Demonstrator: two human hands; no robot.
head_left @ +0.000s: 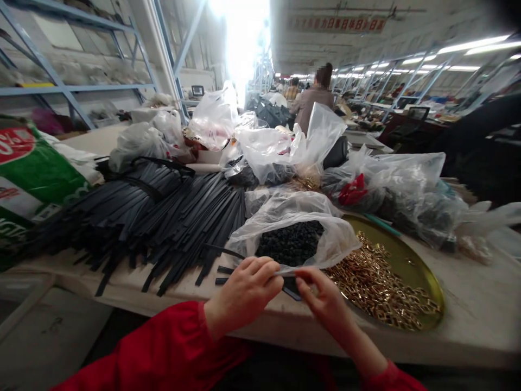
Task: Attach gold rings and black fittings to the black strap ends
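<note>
My left hand (pixel 250 288) is closed, its fingers wrapped round a thin black strap (pixel 226 250) whose end sticks out to the left. More black strap pieces (pixel 222 281) lie on the table under that hand. Close by on the right, my right hand (pixel 323 298) is closed in a pinch; what its fingers hold is too small to make out. Just beyond both hands is an open clear plastic bag (pixel 244 231) full of small black parts (pixel 291 243). To the right, small gold-coloured metal buckles (pixel 378 282) are heaped on a round gold tray (pixel 431 288).
Bundles of long black straps (pixel 191 228) cover the table's left side. A green bag (pixel 44 174) stands at far left. Several plastic bags (pixel 268 144) fill the back, with more bags (pixel 407 179) at right. A person (pixel 313 103) is farther off, near blue shelving (pixel 73 89).
</note>
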